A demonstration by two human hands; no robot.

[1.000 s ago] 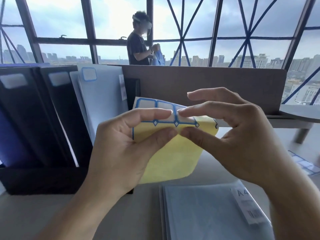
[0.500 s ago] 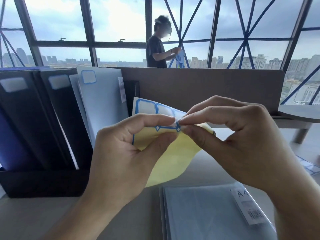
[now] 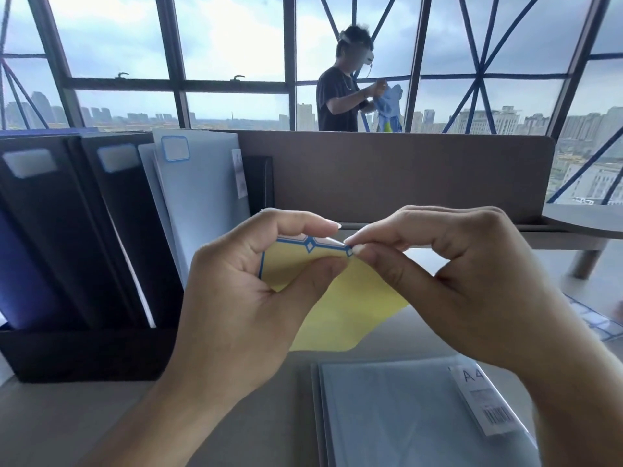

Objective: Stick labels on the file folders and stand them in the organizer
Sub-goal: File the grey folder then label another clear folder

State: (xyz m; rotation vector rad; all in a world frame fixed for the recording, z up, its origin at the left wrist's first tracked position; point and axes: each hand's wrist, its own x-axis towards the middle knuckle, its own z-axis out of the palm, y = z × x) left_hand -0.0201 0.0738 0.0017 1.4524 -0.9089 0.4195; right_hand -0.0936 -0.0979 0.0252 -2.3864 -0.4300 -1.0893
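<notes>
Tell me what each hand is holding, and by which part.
The left hand grips the label sheet at its bent top edge. The right hand pinches the corner of a label on that edge.

Two hands, left hand and right hand, pinch one label sheet.
Left of the left hand, one organizer holds two dark folders and at least one pale folder, with three stuck labels showing. Below both hands lies one flat stack, folder count unclear. Beyond them stands one person.
</notes>
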